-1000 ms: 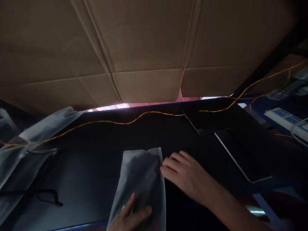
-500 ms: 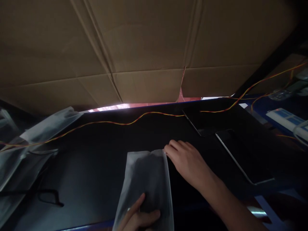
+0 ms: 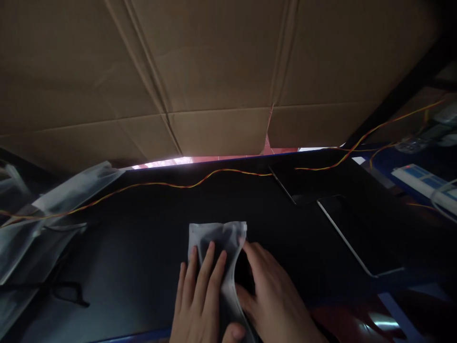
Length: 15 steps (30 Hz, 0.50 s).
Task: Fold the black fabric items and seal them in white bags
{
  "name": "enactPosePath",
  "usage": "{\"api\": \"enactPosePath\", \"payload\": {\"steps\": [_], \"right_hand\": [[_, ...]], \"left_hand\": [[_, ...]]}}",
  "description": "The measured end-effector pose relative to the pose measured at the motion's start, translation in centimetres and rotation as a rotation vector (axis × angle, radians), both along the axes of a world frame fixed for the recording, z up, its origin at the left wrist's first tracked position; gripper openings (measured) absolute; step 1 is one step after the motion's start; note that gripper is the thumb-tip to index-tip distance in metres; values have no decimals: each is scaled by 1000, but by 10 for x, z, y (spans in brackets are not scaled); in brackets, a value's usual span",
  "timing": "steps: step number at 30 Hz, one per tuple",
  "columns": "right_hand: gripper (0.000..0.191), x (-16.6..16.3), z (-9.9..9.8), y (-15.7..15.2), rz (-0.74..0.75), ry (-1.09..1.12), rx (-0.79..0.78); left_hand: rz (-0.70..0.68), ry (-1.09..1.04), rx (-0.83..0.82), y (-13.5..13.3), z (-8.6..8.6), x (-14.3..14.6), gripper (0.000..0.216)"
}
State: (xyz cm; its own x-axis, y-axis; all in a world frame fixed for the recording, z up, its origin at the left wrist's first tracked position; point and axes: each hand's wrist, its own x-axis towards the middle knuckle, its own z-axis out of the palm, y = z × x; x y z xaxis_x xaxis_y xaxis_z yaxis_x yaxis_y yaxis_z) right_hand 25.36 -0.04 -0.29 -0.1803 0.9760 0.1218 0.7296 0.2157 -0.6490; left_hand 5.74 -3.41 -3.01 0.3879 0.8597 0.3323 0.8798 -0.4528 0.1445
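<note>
A grey translucent plastic bag (image 3: 217,233) with something dark inside lies on the black table (image 3: 143,238) near its front edge. My left hand (image 3: 200,295) rests flat on top of the bag, fingers stretched and pointing away from me. My right hand (image 3: 271,300) is at the bag's right edge, where forefinger and thumb close on the edge, which bows inward. A dark gap shows there. Both hands touch each other at the bottom of the view.
A big cardboard box (image 3: 214,71) hangs over the table's back. A red-yellow wire (image 3: 200,180) runs across the back. More plastic bags (image 3: 46,214) and a black cord (image 3: 67,290) lie at left. Flat dark panels (image 3: 357,233) lie at right, with a power strip (image 3: 421,178) beyond.
My left hand slid up from the bag's lower end to lie flat over its middle. My right hand drew back from the top right corner to the right edge.
</note>
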Motion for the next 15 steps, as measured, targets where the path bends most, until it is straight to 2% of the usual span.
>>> {"api": "enactPosePath", "payload": {"steps": [3,7,11,13,15], "right_hand": [[58,-12,4,15,-12,133,-26],[40,-24,30,33,10,423,-52],[40,-10,52,47,25,580,1],[40,10,48,51,-25,560,13],[39,32,34,51,-79,460,15]], "left_hand": [[36,-55,-23,-3,2,6,84],[202,-86,-105,1,7,-4,65],[322,-1,-108,12,6,-46,72],[325,59,-82,21,5,-77,73],[291,77,-50,30,5,-109,68]]}}
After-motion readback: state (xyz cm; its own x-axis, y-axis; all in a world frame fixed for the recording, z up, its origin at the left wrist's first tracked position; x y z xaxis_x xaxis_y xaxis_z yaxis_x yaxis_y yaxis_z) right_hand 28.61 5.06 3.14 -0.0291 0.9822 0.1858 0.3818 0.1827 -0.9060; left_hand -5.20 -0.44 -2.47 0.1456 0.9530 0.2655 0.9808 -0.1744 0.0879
